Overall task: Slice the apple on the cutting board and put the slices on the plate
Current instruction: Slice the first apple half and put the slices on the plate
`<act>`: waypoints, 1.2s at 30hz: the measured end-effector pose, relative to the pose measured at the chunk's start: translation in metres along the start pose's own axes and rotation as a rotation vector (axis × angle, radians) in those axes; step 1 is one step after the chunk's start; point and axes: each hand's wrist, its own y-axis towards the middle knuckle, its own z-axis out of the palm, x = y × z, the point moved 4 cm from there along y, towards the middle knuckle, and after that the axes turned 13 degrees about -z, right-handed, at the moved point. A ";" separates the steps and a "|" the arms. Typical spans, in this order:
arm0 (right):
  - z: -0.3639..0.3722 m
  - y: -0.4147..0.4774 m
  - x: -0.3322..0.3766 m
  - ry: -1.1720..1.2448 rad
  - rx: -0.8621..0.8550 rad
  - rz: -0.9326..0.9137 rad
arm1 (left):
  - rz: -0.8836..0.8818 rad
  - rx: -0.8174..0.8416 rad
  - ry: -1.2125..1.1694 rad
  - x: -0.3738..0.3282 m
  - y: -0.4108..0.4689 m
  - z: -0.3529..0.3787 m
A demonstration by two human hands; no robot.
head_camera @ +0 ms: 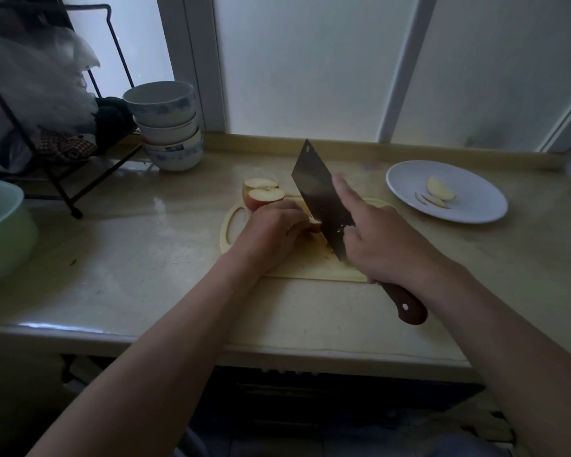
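Observation:
A pale cutting board (310,268) lies on the counter. My left hand (274,229) curls over an apple piece (315,225) on the board, mostly hiding it. My right hand (386,245) grips the brown handle of a cleaver (320,196), index finger stretched along the blade, whose edge sits against the apple piece. Two cut apple pieces (262,192) stand at the board's far left end. The white plate (475,206) at the right holds three slices (437,192).
A stack of bowls (168,127) stands at the back left beside a black wire rack (63,179). A green basin (0,225) sits at the left edge. The counter's front edge runs below my forearms.

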 end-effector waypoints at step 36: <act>0.017 0.016 0.018 0.128 0.073 0.149 | -0.079 0.004 -0.075 0.007 0.000 0.004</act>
